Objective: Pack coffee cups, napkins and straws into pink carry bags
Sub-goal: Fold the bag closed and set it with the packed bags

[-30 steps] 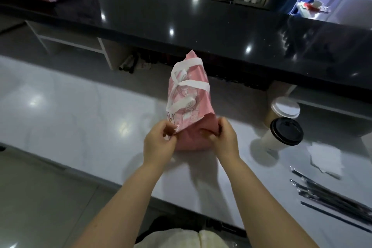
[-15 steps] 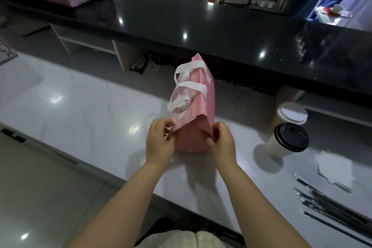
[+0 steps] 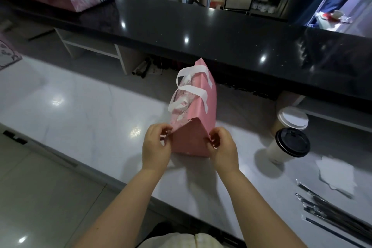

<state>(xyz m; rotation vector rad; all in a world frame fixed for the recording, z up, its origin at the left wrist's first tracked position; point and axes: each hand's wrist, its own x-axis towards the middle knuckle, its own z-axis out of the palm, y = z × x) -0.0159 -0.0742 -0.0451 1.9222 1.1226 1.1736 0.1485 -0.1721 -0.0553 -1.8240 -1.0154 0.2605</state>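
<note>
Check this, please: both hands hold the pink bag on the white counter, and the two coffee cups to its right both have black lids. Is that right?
Not quite. In the head view only the nearer cup has a black lid; the farther cup has a white one. Left hand and right hand do hold the pink bag.

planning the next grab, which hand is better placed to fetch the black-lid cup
Right, probably. The black-lid cup stands right of the pink bag, nearest the right hand; the left hand could hold the bag.
</note>
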